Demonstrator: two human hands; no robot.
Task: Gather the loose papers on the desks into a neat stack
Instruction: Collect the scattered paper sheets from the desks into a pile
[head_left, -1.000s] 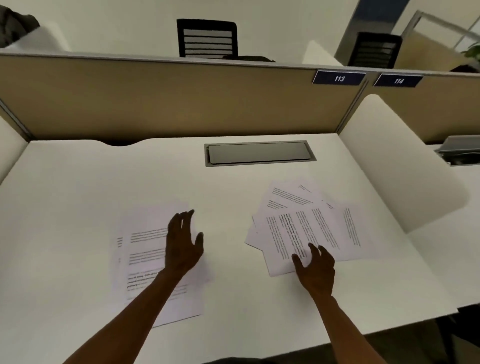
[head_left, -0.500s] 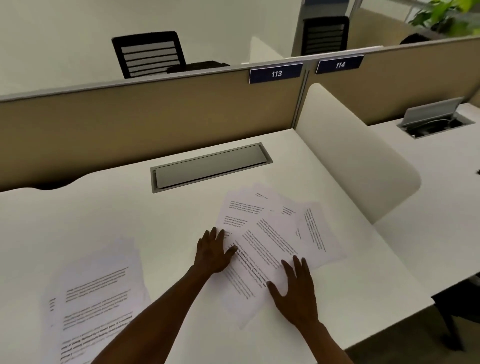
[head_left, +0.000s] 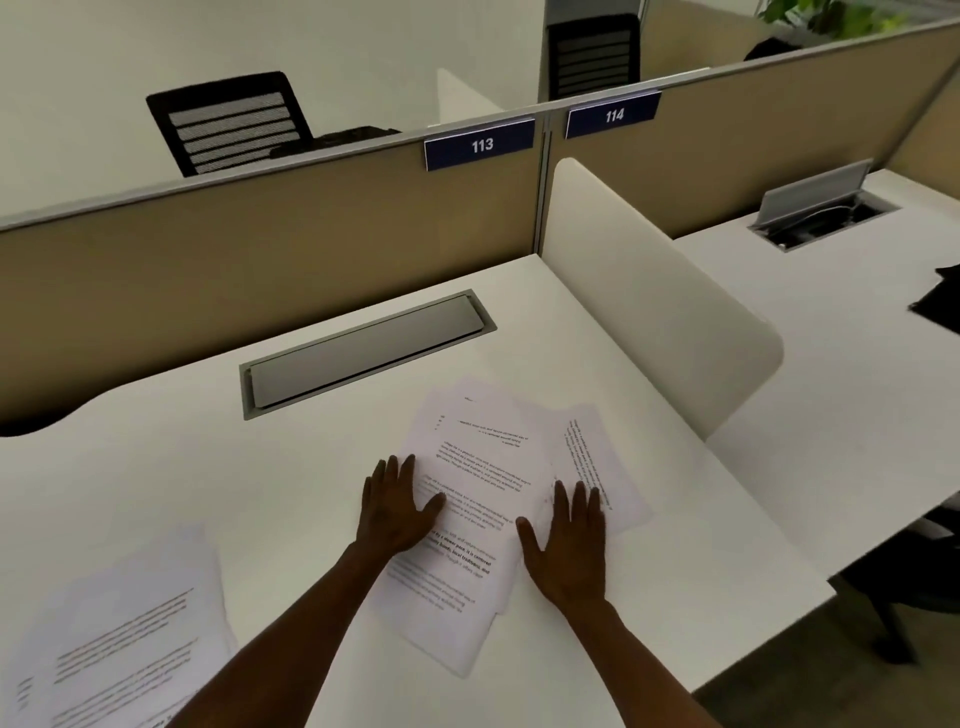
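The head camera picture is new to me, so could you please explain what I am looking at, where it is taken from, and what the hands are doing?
There is no machine here: a person wears one wide-angle camera on the head, looking forward and down, so you see that person's own two bare arms reaching into view. The left hand and the right hand both lie flat, fingers spread, on a fanned pile of printed sheets on a white desk. Nothing is gripped; the palms only press on the paper. A second loose pile lies at the lower left, untouched. Behind the papers is a closed grey cable hatch, then a tan partition with signs 113 and 114. A neighbouring desk sits to the right.
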